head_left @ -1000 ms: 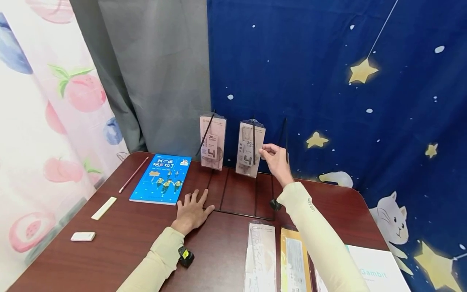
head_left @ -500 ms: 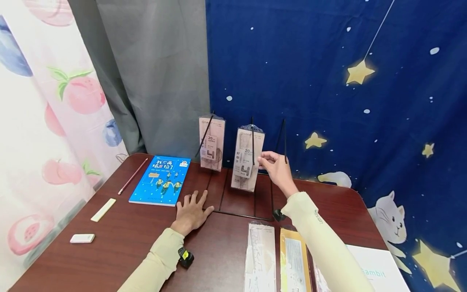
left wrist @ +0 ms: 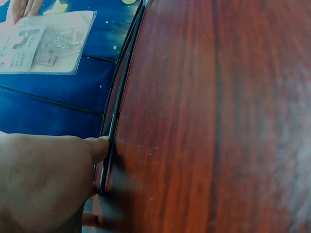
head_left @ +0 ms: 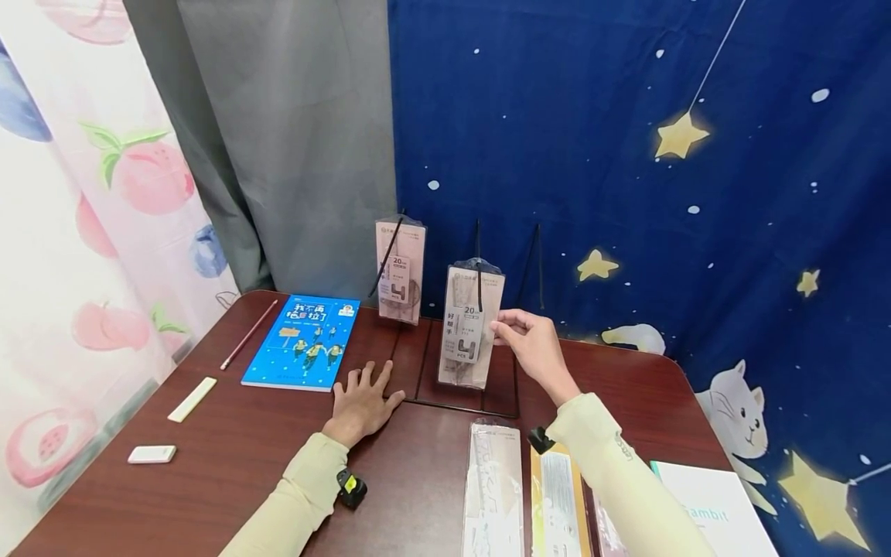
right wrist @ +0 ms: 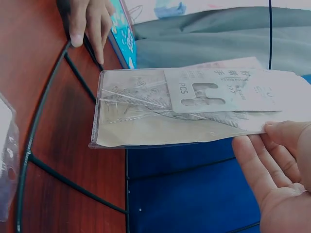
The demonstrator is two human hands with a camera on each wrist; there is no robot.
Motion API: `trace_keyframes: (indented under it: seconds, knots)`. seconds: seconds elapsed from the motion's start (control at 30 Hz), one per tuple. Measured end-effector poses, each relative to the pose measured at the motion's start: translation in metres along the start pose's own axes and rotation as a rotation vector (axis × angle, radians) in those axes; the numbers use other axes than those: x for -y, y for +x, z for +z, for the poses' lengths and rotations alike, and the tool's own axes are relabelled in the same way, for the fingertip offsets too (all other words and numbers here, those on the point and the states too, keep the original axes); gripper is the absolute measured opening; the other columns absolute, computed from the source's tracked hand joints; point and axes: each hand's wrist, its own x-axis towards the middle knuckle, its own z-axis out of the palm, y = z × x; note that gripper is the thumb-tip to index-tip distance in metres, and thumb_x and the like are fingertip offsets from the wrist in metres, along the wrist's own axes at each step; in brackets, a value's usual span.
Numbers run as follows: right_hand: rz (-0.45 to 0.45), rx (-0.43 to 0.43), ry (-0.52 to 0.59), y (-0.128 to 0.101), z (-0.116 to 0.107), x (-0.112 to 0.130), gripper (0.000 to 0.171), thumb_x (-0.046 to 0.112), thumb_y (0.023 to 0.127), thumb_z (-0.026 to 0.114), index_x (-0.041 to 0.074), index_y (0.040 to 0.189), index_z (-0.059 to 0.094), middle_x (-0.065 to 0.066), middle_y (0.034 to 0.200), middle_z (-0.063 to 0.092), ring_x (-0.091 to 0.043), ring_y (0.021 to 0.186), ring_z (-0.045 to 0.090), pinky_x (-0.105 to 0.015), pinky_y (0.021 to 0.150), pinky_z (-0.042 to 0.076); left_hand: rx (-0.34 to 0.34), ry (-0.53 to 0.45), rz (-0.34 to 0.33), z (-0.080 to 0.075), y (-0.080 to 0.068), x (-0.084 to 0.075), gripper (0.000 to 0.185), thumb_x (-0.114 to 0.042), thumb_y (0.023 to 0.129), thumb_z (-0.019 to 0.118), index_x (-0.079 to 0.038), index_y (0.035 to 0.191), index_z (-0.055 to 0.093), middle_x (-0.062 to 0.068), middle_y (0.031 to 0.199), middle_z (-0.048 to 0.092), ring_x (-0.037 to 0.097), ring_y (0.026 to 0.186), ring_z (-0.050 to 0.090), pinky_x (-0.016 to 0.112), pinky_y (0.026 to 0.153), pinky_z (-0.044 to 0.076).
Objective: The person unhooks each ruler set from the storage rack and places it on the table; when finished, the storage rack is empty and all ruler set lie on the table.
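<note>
My right hand [head_left: 532, 344] pinches the right edge of a clear-sleeved ruler set [head_left: 455, 363] between thumb and fingers. The set hangs upright at the middle hook of a black wire rack [left wrist: 114, 114], near the hook's front end. Through the sleeve, the right wrist view shows transparent rulers with printed scales and a card reading PCS. A similar ruler set [head_left: 411, 271] hangs on the left hook; the right hook bears nothing. My left hand [head_left: 362, 406] rests with spread fingers at the rack's front left corner, its thumb [left wrist: 98, 148] against the wire.
Left on the table lie a blue book [head_left: 299, 348], a pencil [head_left: 249, 335], a pale strip [head_left: 192, 400] and a small white block [head_left: 151, 454]. In front of the rack are a flat sleeved pack [head_left: 496, 487], a yellow-edged pack [head_left: 557, 495] and a white book [head_left: 731, 495].
My right hand has drawn the pinched ruler set forward along the middle hook, so it sits lower and nearer in the head view. The left hand stays at the rack's corner.
</note>
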Motion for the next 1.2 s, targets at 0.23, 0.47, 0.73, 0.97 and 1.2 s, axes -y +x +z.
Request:
trace_keyframes:
  seconds: [0.23, 0.47, 0.73, 0.97, 1.2]
  knots:
    - [0.007, 0.016, 0.000, -0.016, -0.001, 0.000, 0.017, 0.013, 0.097, 0.073, 0.000, 0.108, 0.075, -0.021, 0.102, 0.078, -0.030, 0.086, 0.079, -0.034, 0.083, 0.063, 0.007, 0.004, 0.000, 0.000, -0.001, 0.001, 0.070, -0.049, 0.106, 0.052, -0.016, 0.164, 0.032, 0.023, 0.166, 0.030, 0.050, 0.148, 0.028, 0.073, 0.113, 0.027]
    - [0.018, 0.027, 0.023, -0.033, -0.001, 0.001, 0.018, 0.012, 0.096, 0.074, -0.002, 0.107, 0.075, -0.022, 0.101, 0.078, -0.019, 0.081, 0.079, -0.034, 0.082, 0.063, 0.013, -0.003, -0.004, 0.000, 0.000, 0.001, 0.070, -0.050, 0.106, 0.051, -0.017, 0.164, 0.032, 0.023, 0.167, 0.029, 0.049, 0.150, 0.027, 0.073, 0.114, 0.025]
    - [0.028, 0.034, -0.011, -0.050, -0.002, 0.005, 0.017, 0.015, 0.095, 0.075, 0.003, 0.107, 0.076, -0.017, 0.101, 0.079, -0.023, 0.083, 0.080, -0.037, 0.085, 0.062, 0.020, -0.010, 0.003, 0.001, 0.001, 0.000, 0.071, -0.051, 0.106, 0.050, -0.017, 0.165, 0.030, 0.023, 0.167, 0.029, 0.049, 0.150, 0.027, 0.073, 0.115, 0.024]
    - [0.018, 0.052, -0.021, -0.066, -0.003, 0.010, 0.017, 0.018, 0.096, 0.076, 0.006, 0.108, 0.077, -0.014, 0.101, 0.080, -0.019, 0.082, 0.079, -0.030, 0.083, 0.062, 0.015, -0.002, 0.004, 0.001, 0.002, 0.001, 0.070, -0.050, 0.106, 0.050, -0.016, 0.165, 0.030, 0.023, 0.167, 0.029, 0.049, 0.150, 0.026, 0.073, 0.115, 0.024]
    - [0.036, 0.068, -0.028, -0.080, -0.003, 0.013, 0.019, 0.023, 0.095, 0.076, 0.009, 0.107, 0.077, -0.012, 0.100, 0.080, -0.029, 0.087, 0.079, -0.027, 0.084, 0.061, 0.010, 0.002, 0.003, -0.001, 0.001, 0.000, 0.070, -0.049, 0.106, 0.051, -0.016, 0.164, 0.031, 0.023, 0.166, 0.030, 0.049, 0.150, 0.027, 0.073, 0.115, 0.024]
